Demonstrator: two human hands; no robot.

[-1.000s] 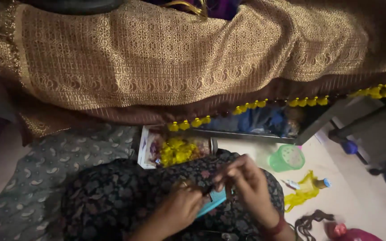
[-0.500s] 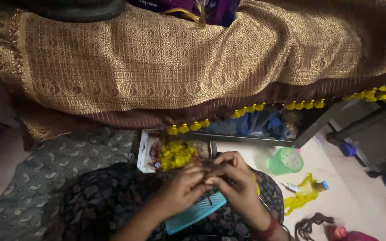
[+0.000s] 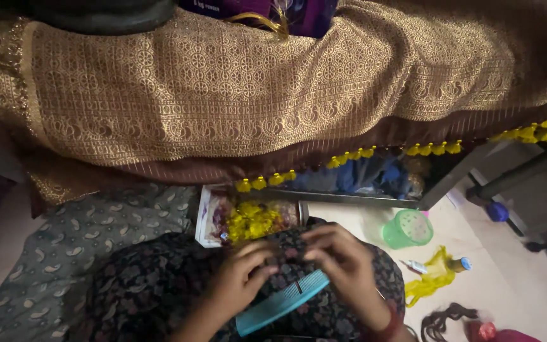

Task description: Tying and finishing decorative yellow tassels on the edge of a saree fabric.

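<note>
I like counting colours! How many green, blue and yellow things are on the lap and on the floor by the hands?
Green: 1, the green cup on the floor.
Blue: 1, the blue comb on the lap, between the left hand and right hand.
Yellow: 2, the yellow tassel pile and the yellow cloth scrap.
Total: 4.

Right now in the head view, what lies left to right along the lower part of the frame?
Grey patterned cloth → left hand → teal comb → right hand → green cup → yellow cloth scrap
</note>
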